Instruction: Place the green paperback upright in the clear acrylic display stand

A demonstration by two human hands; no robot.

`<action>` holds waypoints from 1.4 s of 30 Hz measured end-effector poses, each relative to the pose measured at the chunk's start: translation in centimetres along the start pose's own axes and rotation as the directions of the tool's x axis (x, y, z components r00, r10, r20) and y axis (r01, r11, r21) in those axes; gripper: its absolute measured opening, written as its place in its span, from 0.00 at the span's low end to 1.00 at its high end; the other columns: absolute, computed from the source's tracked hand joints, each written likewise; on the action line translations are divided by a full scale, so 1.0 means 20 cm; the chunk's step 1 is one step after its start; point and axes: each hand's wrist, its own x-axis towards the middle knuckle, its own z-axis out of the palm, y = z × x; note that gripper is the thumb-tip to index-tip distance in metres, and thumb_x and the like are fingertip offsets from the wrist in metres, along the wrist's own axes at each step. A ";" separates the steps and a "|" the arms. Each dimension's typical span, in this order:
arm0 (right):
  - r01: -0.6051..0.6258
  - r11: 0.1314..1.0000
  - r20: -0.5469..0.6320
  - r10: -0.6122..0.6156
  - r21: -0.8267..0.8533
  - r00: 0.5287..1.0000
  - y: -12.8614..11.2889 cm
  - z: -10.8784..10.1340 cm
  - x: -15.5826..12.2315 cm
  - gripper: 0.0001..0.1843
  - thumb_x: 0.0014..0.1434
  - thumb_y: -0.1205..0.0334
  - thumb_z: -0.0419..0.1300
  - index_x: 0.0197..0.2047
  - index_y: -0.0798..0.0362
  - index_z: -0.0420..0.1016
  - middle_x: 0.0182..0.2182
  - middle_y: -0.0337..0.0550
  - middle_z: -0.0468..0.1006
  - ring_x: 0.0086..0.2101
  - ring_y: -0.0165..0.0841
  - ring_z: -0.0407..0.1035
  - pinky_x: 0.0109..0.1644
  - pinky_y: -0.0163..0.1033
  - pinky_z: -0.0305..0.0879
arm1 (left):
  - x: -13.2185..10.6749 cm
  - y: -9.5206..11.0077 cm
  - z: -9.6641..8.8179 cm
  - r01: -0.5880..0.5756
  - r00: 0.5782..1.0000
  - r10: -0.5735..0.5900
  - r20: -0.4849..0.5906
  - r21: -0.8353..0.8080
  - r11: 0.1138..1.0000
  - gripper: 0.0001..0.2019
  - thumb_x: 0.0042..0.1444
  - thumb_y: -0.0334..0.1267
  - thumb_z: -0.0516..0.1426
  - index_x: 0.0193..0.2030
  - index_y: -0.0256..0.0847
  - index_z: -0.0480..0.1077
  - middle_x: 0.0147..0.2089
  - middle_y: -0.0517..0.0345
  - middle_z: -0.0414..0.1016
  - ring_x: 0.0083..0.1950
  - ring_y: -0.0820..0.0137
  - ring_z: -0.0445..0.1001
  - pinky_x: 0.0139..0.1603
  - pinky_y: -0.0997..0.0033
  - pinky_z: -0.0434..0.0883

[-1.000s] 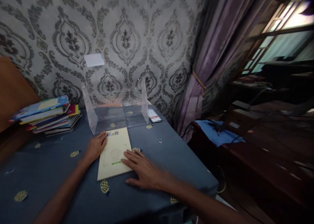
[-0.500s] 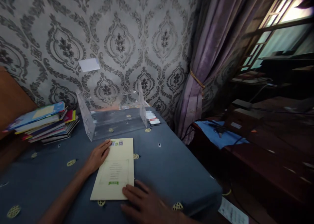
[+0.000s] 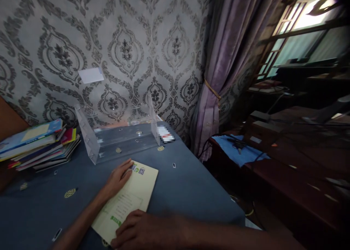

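A pale cream book (image 3: 143,191) with green print and small square codes lies at a slant on the dark blue tablecloth. My left hand (image 3: 117,179) grips its upper left edge, fingers stretched along the side and the thumb over the cover. At the near right corner, my right hand (image 3: 136,228) curls its fingers over the book, covering part of the lower print. Just beyond the book stands a clear plastic rack (image 3: 124,138) with side panels.
Left of the rack is a stack of books and booklets (image 3: 41,144). A blurred-out white item (image 3: 166,134) lies by the rack's right side. Past the table's right edge are a tied purple curtain (image 3: 209,107) and a dark red surface with a blue cloth (image 3: 232,147).
The book has turned clockwise, its top now leaning right. My right hand has moved left and farther over the lower cover. The view has shifted slightly right.
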 end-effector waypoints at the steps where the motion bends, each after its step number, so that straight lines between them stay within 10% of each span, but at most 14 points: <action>1: 0.012 0.998 -0.015 -0.013 -0.054 1.000 0.01 0.00 0.00 0.14 0.72 0.59 0.53 0.57 0.50 0.72 0.62 0.31 0.73 0.60 0.27 0.64 0.60 0.36 0.61 | -0.01 0.00 0.01 0.002 1.000 -0.001 -0.011 0.015 1.000 0.25 0.67 0.48 0.49 0.65 0.40 0.68 0.70 0.48 0.64 0.69 0.58 0.66 0.68 0.52 0.67; 9: -0.039 0.971 -0.087 0.019 -0.235 0.996 0.01 0.12 0.03 0.19 0.75 0.56 0.44 0.60 0.44 0.70 0.66 0.34 0.67 0.65 0.31 0.57 0.62 0.39 0.61 | 0.06 0.01 0.03 -0.109 0.993 0.099 0.063 0.174 0.979 0.25 0.70 0.48 0.46 0.69 0.42 0.64 0.72 0.50 0.60 0.72 0.60 0.61 0.68 0.58 0.66; 19: -0.181 0.982 -0.015 0.182 0.044 0.983 0.05 0.04 0.07 0.18 0.74 0.56 0.49 0.61 0.52 0.66 0.60 0.43 0.74 0.60 0.32 0.65 0.65 0.48 0.61 | 0.13 0.03 0.05 -0.247 0.968 0.243 0.062 0.389 0.887 0.21 0.71 0.42 0.46 0.66 0.44 0.66 0.68 0.50 0.68 0.69 0.60 0.66 0.69 0.52 0.64; 30: -0.594 0.786 0.039 0.597 0.168 0.801 0.19 0.01 -0.27 0.27 0.71 0.55 0.52 0.68 0.57 0.61 0.67 0.55 0.65 0.68 0.40 0.54 0.73 0.53 0.47 | 0.14 0.06 0.04 -0.258 0.964 0.263 0.031 0.328 0.909 0.19 0.69 0.38 0.47 0.62 0.40 0.69 0.64 0.46 0.72 0.65 0.59 0.70 0.66 0.51 0.67; 37: -0.715 0.697 -0.132 0.705 -0.050 0.697 0.17 0.00 -0.33 0.16 0.70 0.66 0.52 0.57 0.50 0.74 0.51 0.53 0.77 0.50 0.44 0.70 0.51 0.51 0.68 | 0.13 0.06 0.03 -0.202 0.979 0.194 0.056 0.238 0.950 0.21 0.71 0.42 0.45 0.64 0.40 0.67 0.67 0.47 0.69 0.68 0.59 0.67 0.66 0.54 0.68; 42: -0.731 0.676 -0.127 0.720 -0.092 0.682 0.19 -0.01 -0.33 0.19 0.69 0.69 0.50 0.59 0.47 0.73 0.37 0.46 0.75 0.38 0.39 0.68 0.40 0.42 0.65 | 0.14 0.09 0.02 -0.190 0.982 0.182 0.053 0.314 0.930 0.21 0.70 0.40 0.45 0.64 0.41 0.66 0.64 0.47 0.71 0.64 0.58 0.68 0.64 0.51 0.68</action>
